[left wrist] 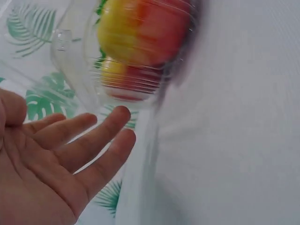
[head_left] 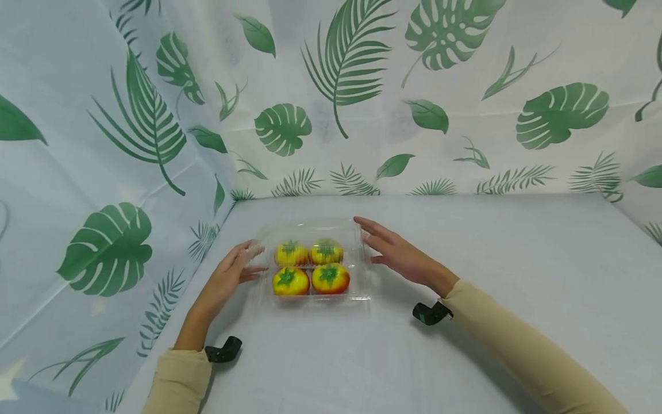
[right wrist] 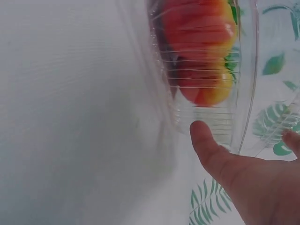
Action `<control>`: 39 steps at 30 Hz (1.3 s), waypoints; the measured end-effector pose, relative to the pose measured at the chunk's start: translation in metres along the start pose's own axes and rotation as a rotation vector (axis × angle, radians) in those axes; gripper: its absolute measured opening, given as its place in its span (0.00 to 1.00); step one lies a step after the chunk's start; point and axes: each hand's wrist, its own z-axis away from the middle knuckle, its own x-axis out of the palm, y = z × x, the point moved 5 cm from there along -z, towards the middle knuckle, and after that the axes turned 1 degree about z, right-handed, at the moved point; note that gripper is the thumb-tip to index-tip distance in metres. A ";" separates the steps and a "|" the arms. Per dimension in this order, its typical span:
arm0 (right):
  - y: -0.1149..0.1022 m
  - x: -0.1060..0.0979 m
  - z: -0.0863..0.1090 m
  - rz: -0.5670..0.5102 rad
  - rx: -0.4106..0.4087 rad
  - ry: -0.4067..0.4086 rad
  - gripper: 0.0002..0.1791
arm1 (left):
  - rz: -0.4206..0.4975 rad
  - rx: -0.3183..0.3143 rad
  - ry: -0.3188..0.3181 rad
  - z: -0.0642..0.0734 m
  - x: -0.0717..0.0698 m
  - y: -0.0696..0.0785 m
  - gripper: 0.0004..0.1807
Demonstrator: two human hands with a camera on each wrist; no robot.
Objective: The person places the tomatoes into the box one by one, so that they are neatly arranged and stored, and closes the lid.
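A clear plastic clamshell box sits on the white table with several yellow-and-red fruits inside, which look like persimmons with green leafy tops. Its transparent lid stands up at the back. At the box's left side is my left hand, fingers spread and fairly straight, fingertips close to the wall. On the other side, my right hand reaches to the lid's right edge with extended fingers. In the right wrist view its thumb lies right at the ribbed end wall of the box.
A white cloth covers the table. Behind it and along the left hang white curtains printed with green leaves. A dark wrist camera is worn at the left cuff, another dark camera at the right.
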 end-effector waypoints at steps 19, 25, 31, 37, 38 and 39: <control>0.003 0.015 0.005 0.197 -0.015 0.039 0.48 | 0.106 -0.076 -0.108 0.014 0.008 0.014 0.41; 0.005 0.020 0.005 0.203 -0.030 0.054 0.47 | 0.101 -0.142 -0.117 0.028 0.013 0.011 0.44; 0.003 0.024 0.006 0.205 -0.031 0.074 0.46 | 0.079 -0.225 -0.087 0.043 0.021 0.007 0.44; 0.005 0.026 0.006 0.202 -0.033 0.086 0.45 | 0.097 -0.306 -0.078 0.055 0.032 0.001 0.32; 0.006 0.026 0.006 0.199 -0.033 0.087 0.45 | 0.105 -0.319 -0.083 0.057 0.033 0.000 0.29; 0.006 0.026 0.006 0.199 -0.034 0.087 0.45 | 0.115 -0.327 -0.093 0.058 0.034 -0.001 0.25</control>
